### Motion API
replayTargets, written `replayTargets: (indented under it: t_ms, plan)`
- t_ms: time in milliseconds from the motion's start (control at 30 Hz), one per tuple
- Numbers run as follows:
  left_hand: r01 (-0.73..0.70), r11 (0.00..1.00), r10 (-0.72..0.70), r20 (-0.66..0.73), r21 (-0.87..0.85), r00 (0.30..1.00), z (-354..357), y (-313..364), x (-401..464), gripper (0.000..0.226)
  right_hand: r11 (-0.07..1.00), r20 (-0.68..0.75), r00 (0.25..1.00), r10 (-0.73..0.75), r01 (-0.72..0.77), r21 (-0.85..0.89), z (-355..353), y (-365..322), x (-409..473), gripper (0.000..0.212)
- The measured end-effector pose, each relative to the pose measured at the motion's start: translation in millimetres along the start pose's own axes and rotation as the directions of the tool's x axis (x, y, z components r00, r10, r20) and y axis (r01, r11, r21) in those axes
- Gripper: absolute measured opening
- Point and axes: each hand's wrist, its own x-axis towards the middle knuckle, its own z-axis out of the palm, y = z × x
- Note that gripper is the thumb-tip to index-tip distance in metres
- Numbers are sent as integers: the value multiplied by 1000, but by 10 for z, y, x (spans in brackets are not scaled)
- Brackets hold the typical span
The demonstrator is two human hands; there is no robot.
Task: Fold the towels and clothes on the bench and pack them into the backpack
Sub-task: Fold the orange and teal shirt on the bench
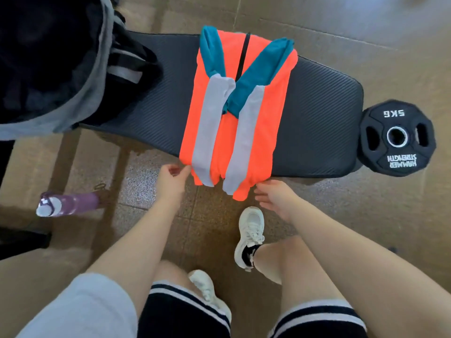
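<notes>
An orange jacket [266, 123] with teal and grey sleeves lies across the black padded bench [322, 118], its sleeves folded in over the front and its hem hanging off the near edge. My left hand [170, 181] touches the hem's left corner with thumb and fingertips. By the hem's right corner my right hand [273, 197] hovers with fingers spread, holding nothing. The black and grey backpack [61, 69] stands open on the bench's left end.
A black 5 kg weight plate [397, 137] leans at the bench's right end. A purple water bottle [68, 203] lies on the tiled floor at the left. My legs and white shoes [249, 236] stand just before the bench.
</notes>
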Motion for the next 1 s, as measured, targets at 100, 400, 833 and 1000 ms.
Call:
replayTargets:
  t_ms: [100,400,833,1000]
  plan:
    - [-83,983,85,4,-162,996,64,-236,184,40,975,-88,985,-150,162,153,144,257,287,14]
    - [-298,884,408,284,-360,867,237,-832,714,21,741,-296,760,-579,642,198,346,829,1105,22]
    - [-96,973,203,590,-208,781,83,-1493,633,14,811,-409,797,-445,552,193,386,1489,1360,15]
    - [-22,987,119,622,-162,774,95,-1638,526,19,861,-223,883,-413,458,222,445,1653,1347,5]
